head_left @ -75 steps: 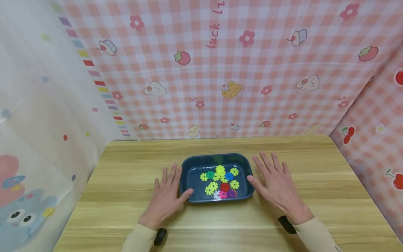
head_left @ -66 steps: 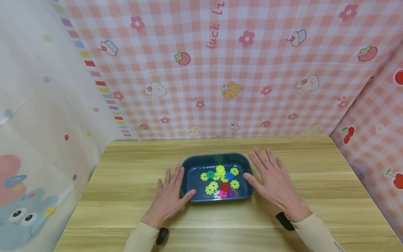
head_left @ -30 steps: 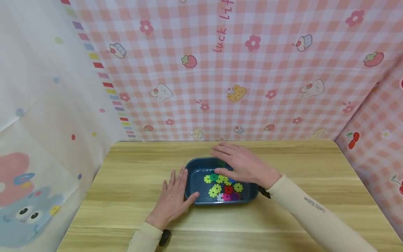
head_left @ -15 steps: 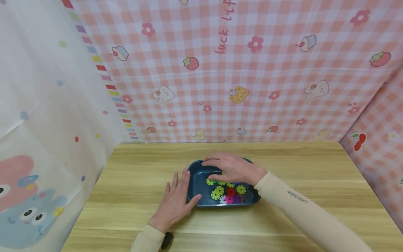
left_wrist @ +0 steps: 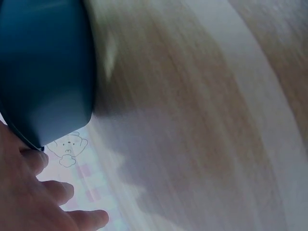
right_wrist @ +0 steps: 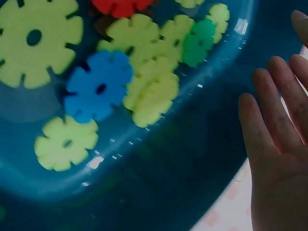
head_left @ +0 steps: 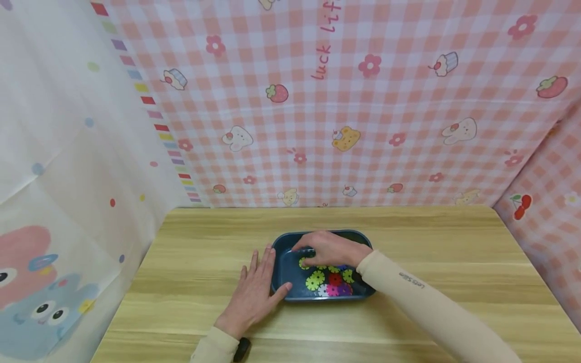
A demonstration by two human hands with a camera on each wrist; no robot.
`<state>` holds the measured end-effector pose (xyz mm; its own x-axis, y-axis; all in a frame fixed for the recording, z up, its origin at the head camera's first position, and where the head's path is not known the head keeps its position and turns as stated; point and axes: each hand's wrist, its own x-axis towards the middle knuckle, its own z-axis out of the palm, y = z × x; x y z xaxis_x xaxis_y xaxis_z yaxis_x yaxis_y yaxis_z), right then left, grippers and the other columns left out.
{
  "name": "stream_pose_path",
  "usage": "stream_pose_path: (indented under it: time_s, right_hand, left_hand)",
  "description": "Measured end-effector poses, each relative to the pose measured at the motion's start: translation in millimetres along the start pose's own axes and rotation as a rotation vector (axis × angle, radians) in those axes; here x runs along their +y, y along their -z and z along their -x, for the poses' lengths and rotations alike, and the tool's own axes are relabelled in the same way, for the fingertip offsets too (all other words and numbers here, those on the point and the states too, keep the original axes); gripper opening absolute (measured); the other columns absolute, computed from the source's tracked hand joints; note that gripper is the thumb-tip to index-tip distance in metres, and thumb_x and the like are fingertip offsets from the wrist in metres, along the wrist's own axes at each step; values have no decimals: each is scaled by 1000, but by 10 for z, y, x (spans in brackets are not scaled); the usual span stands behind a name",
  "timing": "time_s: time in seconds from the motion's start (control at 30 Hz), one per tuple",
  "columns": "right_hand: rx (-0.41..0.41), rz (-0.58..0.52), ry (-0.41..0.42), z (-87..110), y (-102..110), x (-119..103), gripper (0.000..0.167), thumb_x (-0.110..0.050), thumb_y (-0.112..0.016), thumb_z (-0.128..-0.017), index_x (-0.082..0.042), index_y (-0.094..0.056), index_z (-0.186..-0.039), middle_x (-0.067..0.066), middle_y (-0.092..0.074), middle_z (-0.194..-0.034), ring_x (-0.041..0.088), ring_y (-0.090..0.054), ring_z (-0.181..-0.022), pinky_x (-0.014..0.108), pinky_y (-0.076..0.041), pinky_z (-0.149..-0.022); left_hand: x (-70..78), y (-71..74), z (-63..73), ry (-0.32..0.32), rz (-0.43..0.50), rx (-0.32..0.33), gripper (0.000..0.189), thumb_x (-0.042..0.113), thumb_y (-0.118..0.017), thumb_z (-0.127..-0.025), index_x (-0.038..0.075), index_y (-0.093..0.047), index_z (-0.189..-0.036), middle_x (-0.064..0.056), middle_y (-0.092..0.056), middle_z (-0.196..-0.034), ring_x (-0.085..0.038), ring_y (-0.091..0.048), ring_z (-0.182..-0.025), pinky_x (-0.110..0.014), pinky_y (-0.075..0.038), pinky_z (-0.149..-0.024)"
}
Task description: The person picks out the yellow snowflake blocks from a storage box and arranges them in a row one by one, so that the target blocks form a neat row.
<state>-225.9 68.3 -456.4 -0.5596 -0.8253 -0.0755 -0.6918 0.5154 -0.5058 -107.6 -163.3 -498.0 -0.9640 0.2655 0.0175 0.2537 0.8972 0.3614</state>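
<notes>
Looks like the pick step: right hand [head_left: 331,248], fingers parted and holding nothing, is over notched discs [head_left: 315,280] in the dark-blue tray [head_left: 323,299], left hand [head_left: 255,296] straight-fingered at its left end; next likely needs a single-disc pinch.

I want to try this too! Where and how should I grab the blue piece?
Probably pinch the blue piece by its notched rim, from above: it is thin and lies face up in the tray, whose walls stand around it. Yellow pieces crowd part of its rim, so choose where the edge is free.
</notes>
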Motion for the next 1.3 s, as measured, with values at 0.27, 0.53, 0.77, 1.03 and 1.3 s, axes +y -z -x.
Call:
stream_pose_path:
  time_s: [0.27,0.53,0.77,1.03,1.3]
  right_hand:
    - [-34,-47,-39,-37,-122,119,46,-23,-79,-94,-9,-68,-136,3,-67,-136,19,-60,-128,37,-50,-109]
    - [-30,69,11,-67,-228,171,42,-25,-79,-94,-10,-71,-132,1,-66,-126,14,-62,-116,35,-52,-104]
    - [-15,102,4,-57,-290,188,39,-25,-78,-95,-10,-72,-130,2,-65,-123,14,-62,-113,33,-54,-101]
    - [1,133,2,-40,-314,189,33,-25,-78,-95,-11,-75,-125,0,-66,-117,13,-63,-108,33,-54,-100]
    - [-14,170,-21,-37,-313,156,32,-26,-77,-96,-13,-76,-125,1,-65,-119,14,-63,-110,35,-53,-103]
  left_hand:
    - [-2,-7,-2,12,10,-13,91,60,-51,-103,5,-16,-166,-12,-10,-173,-45,-11,-156,-72,-22,-118]
    - [1,-19,2,12,2,-10,91,61,-49,-103,5,-14,-166,-11,-9,-173,-44,-11,-156,-70,-22,-119]
    - [-3,-11,2,10,10,-14,92,61,-50,-103,5,-13,-166,-11,-9,-173,-45,-12,-156,-71,-22,-119]
    - [1,-32,9,11,7,5,91,61,-49,-102,5,-16,-166,-12,-12,-173,-44,-13,-156,-70,-23,-119]
    - [-3,-27,2,14,11,-7,91,60,-50,-103,5,-15,-166,-13,-11,-173,-44,-13,-156,-70,-23,-119]
